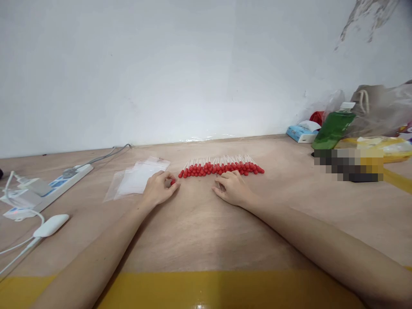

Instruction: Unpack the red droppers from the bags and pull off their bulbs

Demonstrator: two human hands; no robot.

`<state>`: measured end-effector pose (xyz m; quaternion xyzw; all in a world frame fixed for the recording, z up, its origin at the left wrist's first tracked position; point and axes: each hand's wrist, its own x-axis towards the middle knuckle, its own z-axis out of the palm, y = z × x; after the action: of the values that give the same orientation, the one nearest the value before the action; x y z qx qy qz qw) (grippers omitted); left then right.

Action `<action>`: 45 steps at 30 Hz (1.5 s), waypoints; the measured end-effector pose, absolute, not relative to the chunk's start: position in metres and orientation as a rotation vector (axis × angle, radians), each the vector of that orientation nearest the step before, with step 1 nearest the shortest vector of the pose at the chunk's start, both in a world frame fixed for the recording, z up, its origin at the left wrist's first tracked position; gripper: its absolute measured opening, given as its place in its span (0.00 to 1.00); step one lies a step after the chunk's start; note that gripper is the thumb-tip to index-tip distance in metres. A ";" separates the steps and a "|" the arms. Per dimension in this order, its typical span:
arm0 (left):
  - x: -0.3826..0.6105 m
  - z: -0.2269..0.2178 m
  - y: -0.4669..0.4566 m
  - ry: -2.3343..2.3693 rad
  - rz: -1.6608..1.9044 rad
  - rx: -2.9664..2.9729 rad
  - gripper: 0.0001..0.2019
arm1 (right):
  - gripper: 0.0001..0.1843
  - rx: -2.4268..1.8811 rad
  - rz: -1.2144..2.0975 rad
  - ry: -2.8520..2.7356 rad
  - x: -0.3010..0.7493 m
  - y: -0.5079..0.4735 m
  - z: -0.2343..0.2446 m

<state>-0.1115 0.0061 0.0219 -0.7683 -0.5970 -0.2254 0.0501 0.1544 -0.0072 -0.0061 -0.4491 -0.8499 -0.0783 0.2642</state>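
Faced a broad pale wall (pixel 206 64), marked with peeling spots at the upper right. Had both forearms out over a brown table (pixel 199 227), one from each side. Saw a wide yellow strip (pixel 161 292) along the near edge. Noted at the far right a heap of plastic bags (pixel 389 107), with a pixelated dark patch in front, too blurred to name. Found at the left a slanted white power strip (pixel 59 186), with plugs seated in it and a grey cord leading toward the wall.

Had the red-tipped sticks (pixel 222 168) in a long, crowded row at mid-table, heads toward the near side and pale stems toward the wall. Saw flat clear bags (pixel 135 178) fanned out just beside the left hand (pixel 159 187). Noticed a green bottle (pixel 333 126) leaning near the heap. Had the right hand (pixel 233 187) curled just in front of the row, thumb apart from forefinger around something thin; could not tell a firm grip from a loose one. Spotted a blue tissue pack (pixel 302 133) beside the bottle, and a white plastic gadget (pixel 51 225) near the power strip. Pinched a single red tip (pixel 173 182) between left thumb and bent fingers.
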 end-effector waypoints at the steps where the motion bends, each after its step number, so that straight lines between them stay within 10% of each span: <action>1: -0.110 0.022 0.007 -1.796 -0.698 -2.317 0.14 | 0.12 -1.207 -0.181 -2.292 0.155 -0.009 -0.005; 22: -0.081 0.012 0.044 -1.749 -1.163 -2.366 0.11 | 0.25 -1.129 0.032 -2.239 0.158 -0.010 -0.005; 36: -0.089 0.011 0.005 -1.738 -1.683 -2.135 0.12 | 0.13 -1.111 -0.115 -2.032 0.185 -0.018 -0.011; 45: -0.058 0.006 -0.019 -1.049 -1.260 -2.804 0.07 | 0.29 -0.943 -0.230 -2.084 0.183 -0.018 -0.012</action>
<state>-0.0584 -0.0193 0.0055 -0.8620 -0.3225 -0.3875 -0.0532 0.1830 -0.0181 -0.0118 -0.3744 -0.8273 -0.0914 0.4087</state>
